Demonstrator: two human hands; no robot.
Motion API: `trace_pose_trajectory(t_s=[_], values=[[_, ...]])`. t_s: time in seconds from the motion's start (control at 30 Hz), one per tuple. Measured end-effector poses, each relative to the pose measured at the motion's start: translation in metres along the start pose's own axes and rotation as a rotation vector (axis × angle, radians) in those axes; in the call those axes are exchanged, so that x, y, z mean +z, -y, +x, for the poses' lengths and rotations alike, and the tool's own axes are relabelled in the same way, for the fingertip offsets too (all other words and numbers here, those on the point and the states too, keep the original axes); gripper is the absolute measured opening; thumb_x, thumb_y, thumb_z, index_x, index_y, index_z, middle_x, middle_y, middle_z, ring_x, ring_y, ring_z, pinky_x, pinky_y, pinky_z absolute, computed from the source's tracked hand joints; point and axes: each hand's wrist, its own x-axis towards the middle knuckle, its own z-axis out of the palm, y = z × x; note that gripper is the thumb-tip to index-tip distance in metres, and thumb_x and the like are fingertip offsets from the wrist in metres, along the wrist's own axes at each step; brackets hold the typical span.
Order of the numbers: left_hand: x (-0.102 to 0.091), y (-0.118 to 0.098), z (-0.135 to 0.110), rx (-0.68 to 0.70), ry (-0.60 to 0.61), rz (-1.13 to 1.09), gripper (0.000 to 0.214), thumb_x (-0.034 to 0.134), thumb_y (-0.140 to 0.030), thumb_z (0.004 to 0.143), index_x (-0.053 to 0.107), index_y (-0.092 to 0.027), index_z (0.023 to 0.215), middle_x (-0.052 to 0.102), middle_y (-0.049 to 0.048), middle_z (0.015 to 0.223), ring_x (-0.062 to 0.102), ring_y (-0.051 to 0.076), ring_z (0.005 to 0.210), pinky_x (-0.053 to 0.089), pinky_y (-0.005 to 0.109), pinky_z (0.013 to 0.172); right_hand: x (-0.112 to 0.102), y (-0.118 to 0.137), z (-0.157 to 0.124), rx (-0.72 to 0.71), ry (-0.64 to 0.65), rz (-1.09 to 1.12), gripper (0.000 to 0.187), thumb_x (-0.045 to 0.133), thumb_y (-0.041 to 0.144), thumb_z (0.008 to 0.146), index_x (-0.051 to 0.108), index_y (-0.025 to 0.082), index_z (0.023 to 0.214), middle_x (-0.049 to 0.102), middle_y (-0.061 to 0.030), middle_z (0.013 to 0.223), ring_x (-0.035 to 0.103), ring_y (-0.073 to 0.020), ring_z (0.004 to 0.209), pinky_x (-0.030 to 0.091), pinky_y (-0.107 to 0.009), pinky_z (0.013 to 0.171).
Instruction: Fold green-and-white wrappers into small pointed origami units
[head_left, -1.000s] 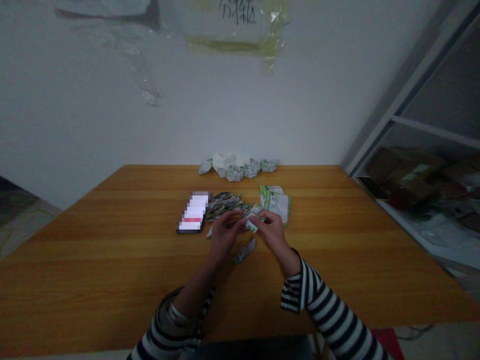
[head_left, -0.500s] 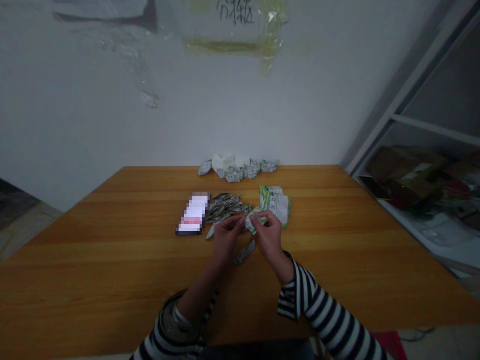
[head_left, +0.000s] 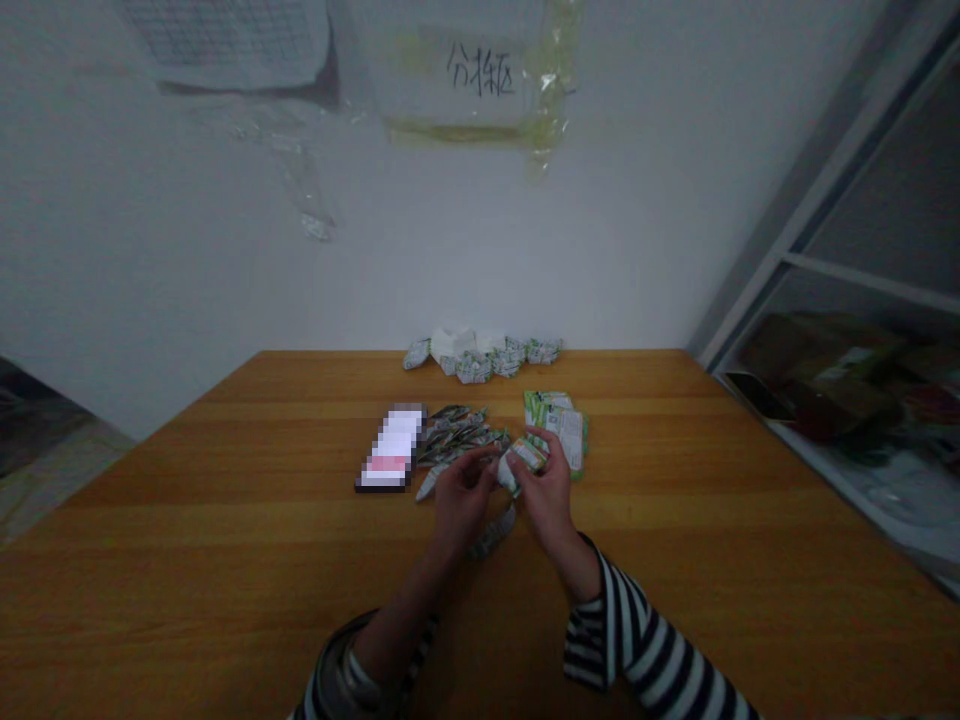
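My right hand (head_left: 549, 488) grips a small green-and-white printed sheet (head_left: 529, 455) between thumb and fingers. At the sheet's left edge, my left hand (head_left: 463, 492) has its thumb and fingertips pinched together; the exact contact is hard to see. Below them on the table lies a narrow folded printed strip (head_left: 495, 530), partly covered by my left hand. Just beyond my left hand is a heap of similar folded strips (head_left: 454, 432). Flat printed sheets (head_left: 564, 428) in green and white overlap beyond my right hand.
A phone (head_left: 391, 450) with a lit, blurred screen lies left of the heap. Crumpled printed bundles (head_left: 474, 366) and white tissue-like paper (head_left: 452, 343) line the wooden table's (head_left: 225, 480) back edge by the wall. A shelf with a dark phone (head_left: 757, 396) stands at right.
The camera has tipped up a little, so everything sits lower in view. The sheet between my hands has turned slightly, showing more of its printed face.
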Motion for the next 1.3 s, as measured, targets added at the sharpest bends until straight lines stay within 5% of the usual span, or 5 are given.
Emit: trace_pose_trajectory(t_s=[0.5, 0.7, 0.93, 1.07, 1.3], values=[[-0.005, 0.002, 0.006, -0.036, 0.143, -0.023, 0.039, 0.072, -0.039, 0.072, 0.067, -0.014, 0.101, 0.073, 0.0069, 0.085, 0.065, 0.017, 0.067, 0.048, 0.023, 0.055, -0.011, 0.002, 0.012, -0.099, 0.150, -0.100, 0.048, 0.065, 0.034, 0.081, 0.051, 0.023, 0.126, 0.057, -0.0071, 0.126, 0.051, -0.0238, 0.119, 0.038, -0.038, 0.104], [-0.012, 0.004, 0.009, -0.011, 0.105, -0.084, 0.047, 0.067, -0.038, 0.079, 0.055, -0.019, 0.119, 0.072, 0.0039, 0.082, 0.064, 0.016, 0.067, 0.048, 0.023, 0.059, -0.011, 0.014, 0.009, 0.055, 0.318, 0.027, 0.045, 0.065, 0.037, 0.082, 0.058, 0.025, 0.124, 0.067, 0.0002, 0.079, 0.061, -0.0166, 0.066, 0.051, -0.028, 0.062], [-0.021, 0.001, 0.016, 0.107, 0.180, 0.060, 0.049, 0.071, -0.031, 0.074, 0.064, -0.018, 0.120, 0.070, 0.0088, 0.106, 0.065, 0.021, 0.086, 0.051, 0.031, 0.076, -0.021, 0.022, 0.016, 0.270, 0.398, 0.347, 0.049, 0.082, 0.036, 0.064, 0.070, 0.022, 0.110, 0.074, -0.0064, 0.100, 0.068, -0.0236, 0.090, 0.052, -0.037, 0.081], [-0.022, -0.001, 0.013, 0.367, 0.107, 0.302, 0.025, 0.067, -0.026, 0.078, 0.074, -0.022, 0.101, 0.065, 0.0071, 0.097, 0.062, 0.021, 0.090, 0.050, 0.034, 0.081, -0.029, 0.017, 0.018, 0.376, 0.411, 0.325, 0.042, 0.082, 0.035, 0.064, 0.074, 0.019, 0.102, 0.075, -0.0057, 0.084, 0.066, -0.0172, 0.070, 0.050, -0.028, 0.067], [-0.020, 0.001, 0.012, 0.235, 0.016, 0.317, 0.014, 0.069, -0.030, 0.076, 0.075, -0.018, 0.074, 0.071, 0.0064, 0.083, 0.065, 0.022, 0.081, 0.051, 0.033, 0.076, -0.025, 0.008, 0.018, 0.006, 0.224, -0.203, 0.018, 0.077, 0.037, 0.067, 0.076, 0.019, 0.069, 0.055, 0.0007, 0.062, 0.048, -0.0128, 0.059, 0.037, -0.023, 0.053]])
